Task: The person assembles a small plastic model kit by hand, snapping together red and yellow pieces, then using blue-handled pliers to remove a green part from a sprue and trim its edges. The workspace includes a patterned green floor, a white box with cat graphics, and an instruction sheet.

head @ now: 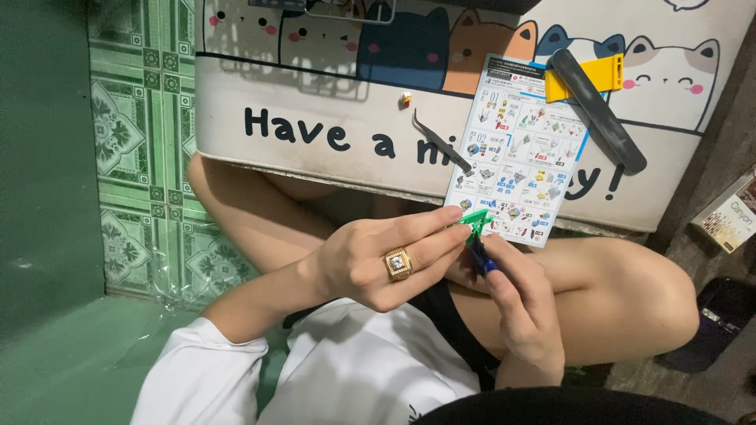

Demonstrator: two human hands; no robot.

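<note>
My left hand [386,256], wearing a gold ring, pinches a small green plastic part [475,219] between thumb and forefinger over my lap. Just below the green part, my right hand [520,295] grips a small dark tool with a blue handle [482,260], its tip touching the part. Right behind both hands, a printed instruction sheet [524,145] lies on the low table [315,161] with its lower edge hanging over the table's front edge.
On the cat-patterned table lie metal tweezers [441,143], a tiny white and orange piece [405,99], a dark grey file [598,110] and a yellow piece [587,77]. A small box [728,214] sits at the right. Green patterned floor tiles [142,165] lie left.
</note>
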